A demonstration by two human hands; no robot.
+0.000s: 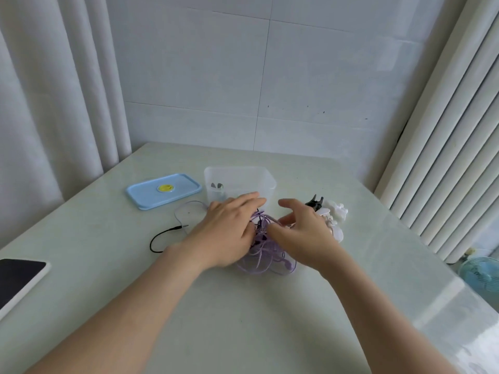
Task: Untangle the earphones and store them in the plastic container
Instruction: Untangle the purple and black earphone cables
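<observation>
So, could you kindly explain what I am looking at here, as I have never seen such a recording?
There is no machine here: a person wears a camera on the head, so this single picture looks forward and down at their two bare arms. The left hand lies with fairly straight fingers on a tangle of purple and black earphone cables on the pale table, while the right hand seems to pinch a purple loop of it. Behind the hands stands a clear plastic container, open, with something small inside, too small to identify. Its blue lid lies flat to the left. A black cable with a plug trails out to the left, a dark-screened device sits at the left edge, and a black clip and some white things lie behind the right hand.
</observation>
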